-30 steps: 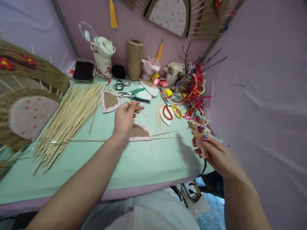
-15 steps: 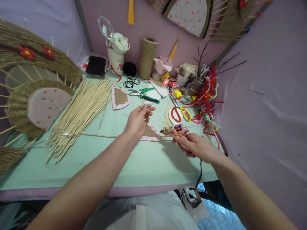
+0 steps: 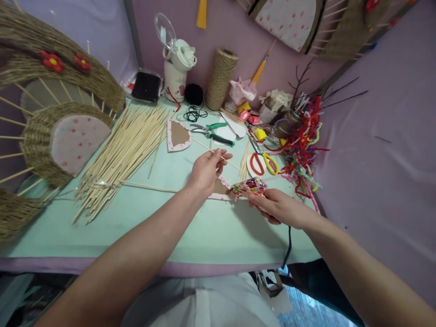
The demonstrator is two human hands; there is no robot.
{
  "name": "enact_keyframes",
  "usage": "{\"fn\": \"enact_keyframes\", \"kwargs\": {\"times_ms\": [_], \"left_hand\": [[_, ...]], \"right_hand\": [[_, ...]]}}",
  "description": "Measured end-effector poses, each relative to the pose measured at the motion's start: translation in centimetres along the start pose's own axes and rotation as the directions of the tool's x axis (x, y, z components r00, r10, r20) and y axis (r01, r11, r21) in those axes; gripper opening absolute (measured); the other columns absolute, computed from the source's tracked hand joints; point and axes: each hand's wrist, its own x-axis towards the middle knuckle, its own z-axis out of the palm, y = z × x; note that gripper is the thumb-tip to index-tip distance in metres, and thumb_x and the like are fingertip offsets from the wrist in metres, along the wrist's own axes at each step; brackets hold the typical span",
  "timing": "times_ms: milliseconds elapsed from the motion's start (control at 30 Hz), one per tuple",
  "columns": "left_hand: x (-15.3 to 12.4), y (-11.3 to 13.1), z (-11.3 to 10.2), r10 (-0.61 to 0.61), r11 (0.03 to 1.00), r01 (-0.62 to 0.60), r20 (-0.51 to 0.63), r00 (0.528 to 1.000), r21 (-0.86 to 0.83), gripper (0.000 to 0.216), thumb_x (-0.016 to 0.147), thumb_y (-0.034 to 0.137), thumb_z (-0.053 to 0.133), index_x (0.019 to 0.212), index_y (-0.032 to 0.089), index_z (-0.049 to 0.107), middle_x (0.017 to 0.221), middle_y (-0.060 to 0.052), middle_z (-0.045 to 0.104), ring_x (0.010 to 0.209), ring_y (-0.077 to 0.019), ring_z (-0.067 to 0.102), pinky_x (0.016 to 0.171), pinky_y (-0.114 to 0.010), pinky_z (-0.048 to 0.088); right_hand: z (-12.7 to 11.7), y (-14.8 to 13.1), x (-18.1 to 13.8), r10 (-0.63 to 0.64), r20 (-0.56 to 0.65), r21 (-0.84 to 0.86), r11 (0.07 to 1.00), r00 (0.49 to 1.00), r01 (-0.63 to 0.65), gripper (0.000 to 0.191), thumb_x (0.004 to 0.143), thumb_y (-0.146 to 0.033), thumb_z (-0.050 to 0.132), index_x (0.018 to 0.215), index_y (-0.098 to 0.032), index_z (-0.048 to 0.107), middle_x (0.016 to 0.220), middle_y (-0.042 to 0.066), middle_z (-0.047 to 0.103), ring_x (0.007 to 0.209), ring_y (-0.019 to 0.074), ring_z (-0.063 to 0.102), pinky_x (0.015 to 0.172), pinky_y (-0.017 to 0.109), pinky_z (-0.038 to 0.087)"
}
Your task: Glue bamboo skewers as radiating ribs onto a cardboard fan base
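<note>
My left hand [image 3: 206,170] pinches a thin wooden stick [image 3: 233,164] between thumb and fingers, above the table. Wrapped in my right hand [image 3: 281,206] is a floral-patterned glue gun [image 3: 250,187] with a dark cord [image 3: 289,247] hanging over the table edge. Its tip points left, at a cardboard piece edged with spotted pink fabric [image 3: 221,196]; whether they touch I cannot tell. My left hand partly covers that piece. A similar fabric-edged cardboard piece [image 3: 179,136] lies farther back, close to the stick's far end.
A large bundle of sticks [image 3: 126,154] lies left, beside a woven twine piece [image 3: 41,118]. Behind my hands are green-handled pruners [image 3: 213,132], scissors [image 3: 264,161], a twine spool [image 3: 220,79] and a white bottle [image 3: 177,72]. Colourful pipe cleaners [image 3: 304,141] crowd the right.
The camera view has shifted, so the table things appear farther right. Relative to the table, the glue gun has moved slightly left over the cardboard piece. My left hand still holds the stick.
</note>
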Motion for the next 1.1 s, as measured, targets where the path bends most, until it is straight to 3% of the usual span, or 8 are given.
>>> {"fn": "enact_keyframes", "kwargs": {"times_ms": [1100], "left_hand": [[0.27, -0.27, -0.07, 0.058, 0.996, -0.059, 0.013, 0.998, 0.067, 0.016, 0.087, 0.032, 0.064, 0.080, 0.018, 0.064, 0.088, -0.004, 0.073, 0.066, -0.0075, 0.055, 0.069, -0.022, 0.043]], "right_hand": [[-0.43, -0.09, 0.08, 0.047, -0.015, -0.065, 0.997, 0.999, -0.048, 0.066, 0.081, -0.079, 0.040, 0.078, -0.016, 0.060, 0.050, -0.001, 0.049, 0.043, 0.0116, 0.046, 0.043, 0.024, 0.031]]}}
